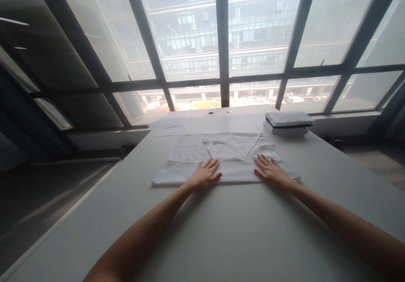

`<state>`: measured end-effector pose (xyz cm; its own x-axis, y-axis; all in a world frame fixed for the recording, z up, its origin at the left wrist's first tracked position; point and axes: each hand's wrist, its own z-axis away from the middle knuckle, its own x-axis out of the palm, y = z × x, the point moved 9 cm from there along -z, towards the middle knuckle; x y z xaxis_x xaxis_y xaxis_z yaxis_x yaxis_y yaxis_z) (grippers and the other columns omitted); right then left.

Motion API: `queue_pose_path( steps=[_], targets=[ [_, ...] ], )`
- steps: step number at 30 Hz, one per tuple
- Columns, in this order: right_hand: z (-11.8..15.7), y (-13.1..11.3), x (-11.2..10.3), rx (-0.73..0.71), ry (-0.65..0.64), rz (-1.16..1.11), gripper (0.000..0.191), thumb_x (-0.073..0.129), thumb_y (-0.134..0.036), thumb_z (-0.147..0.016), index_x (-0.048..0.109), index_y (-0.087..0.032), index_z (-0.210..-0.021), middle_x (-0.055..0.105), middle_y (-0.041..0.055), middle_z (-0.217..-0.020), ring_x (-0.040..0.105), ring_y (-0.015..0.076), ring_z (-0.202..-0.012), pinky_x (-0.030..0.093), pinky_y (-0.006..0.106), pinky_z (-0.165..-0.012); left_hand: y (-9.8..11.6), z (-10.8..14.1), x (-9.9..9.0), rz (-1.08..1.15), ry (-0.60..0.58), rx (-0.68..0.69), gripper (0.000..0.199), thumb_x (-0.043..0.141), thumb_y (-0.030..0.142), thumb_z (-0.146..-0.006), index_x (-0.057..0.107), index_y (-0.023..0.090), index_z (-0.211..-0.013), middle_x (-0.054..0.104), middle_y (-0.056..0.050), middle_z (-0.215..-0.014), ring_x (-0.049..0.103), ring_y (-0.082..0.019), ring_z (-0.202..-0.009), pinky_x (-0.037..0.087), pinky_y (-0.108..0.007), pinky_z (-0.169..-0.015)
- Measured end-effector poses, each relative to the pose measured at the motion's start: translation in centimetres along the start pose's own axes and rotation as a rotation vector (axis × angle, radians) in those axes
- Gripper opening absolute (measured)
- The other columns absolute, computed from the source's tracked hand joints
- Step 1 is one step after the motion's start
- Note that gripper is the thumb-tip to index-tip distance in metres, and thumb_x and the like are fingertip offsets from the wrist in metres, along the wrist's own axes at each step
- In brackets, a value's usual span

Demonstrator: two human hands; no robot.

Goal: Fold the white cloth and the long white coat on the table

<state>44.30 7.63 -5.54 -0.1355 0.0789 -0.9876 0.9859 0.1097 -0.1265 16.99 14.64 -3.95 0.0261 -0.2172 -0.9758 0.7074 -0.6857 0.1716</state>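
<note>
A white garment (236,149), probably a shirt, lies partly folded across the table in front of me. Its near part is turned over into a flat band along the edge closest to me, with creases and diagonal fold lines farther back. My left hand (205,174) rests flat on this band left of the middle, fingers spread. Toward the right end of the same band, my right hand (269,172) also presses down flat with its fingers apart. Neither hand grips the cloth.
The white table (240,231) reaches toward large dark-framed windows (224,41). At the back right sits a stack of folded white cloth (288,121) with a dark layer in it. Flat white sheets (167,125) lie at the back left.
</note>
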Motion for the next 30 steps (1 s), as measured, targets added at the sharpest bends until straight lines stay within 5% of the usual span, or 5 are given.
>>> queue_pose_path(
  steps=[4, 15, 26, 30],
  targets=[
    [0.7, 2.2, 0.4, -0.006, 0.022, 0.026, 0.074, 0.020, -0.062, -0.103, 0.028, -0.020, -0.164, 0.023, 0.0115, -0.170, 0.014, 0.0274, -0.158, 0.016, 0.053, -0.126, -4.0, 1.2, -0.2, -0.004, 0.024, -0.118, 0.074, 0.015, 0.060, -0.105, 0.021, 0.019, -0.166, 0.014, -0.009, -0.171, 0.005, -0.031, -0.159, 0.011, -0.057, -0.126],
    [0.8, 1.9, 0.4, -0.003, 0.031, 0.024, 0.072, 0.024, -0.059, -0.103, 0.031, -0.019, -0.163, 0.021, 0.0117, -0.169, 0.015, 0.0280, -0.158, 0.017, 0.055, -0.126, -15.1, 10.5, -1.1, -0.153, 0.154, -0.479, 0.080, 0.017, 0.056, -0.103, 0.022, 0.005, -0.164, 0.014, -0.015, -0.170, 0.013, -0.030, -0.159, 0.016, -0.050, -0.127],
    [3.3, 1.6, 0.6, -0.082, 0.042, 0.010, 0.069, 0.029, -0.059, -0.102, 0.038, -0.022, -0.160, 0.030, 0.0097, -0.167, 0.021, 0.0288, -0.156, 0.022, 0.056, -0.125, -15.0, 16.2, 1.5, -0.114, 0.104, -0.556, 0.089, 0.014, 0.066, -0.100, 0.020, 0.005, -0.164, 0.010, -0.015, -0.171, 0.010, -0.031, -0.159, 0.017, -0.050, -0.127],
    [3.0, 1.3, -1.4, -0.144, 0.127, -0.059, 0.063, 0.031, -0.054, -0.104, 0.051, -0.019, -0.153, 0.039, 0.0130, -0.163, 0.030, 0.0311, -0.154, 0.027, 0.057, -0.124, -16.6, 15.8, 0.6, -0.115, 0.136, -0.569, 0.085, 0.017, 0.063, -0.101, 0.026, 0.005, -0.162, 0.019, -0.018, -0.169, 0.015, -0.032, -0.158, 0.018, -0.050, -0.126]
  ],
)
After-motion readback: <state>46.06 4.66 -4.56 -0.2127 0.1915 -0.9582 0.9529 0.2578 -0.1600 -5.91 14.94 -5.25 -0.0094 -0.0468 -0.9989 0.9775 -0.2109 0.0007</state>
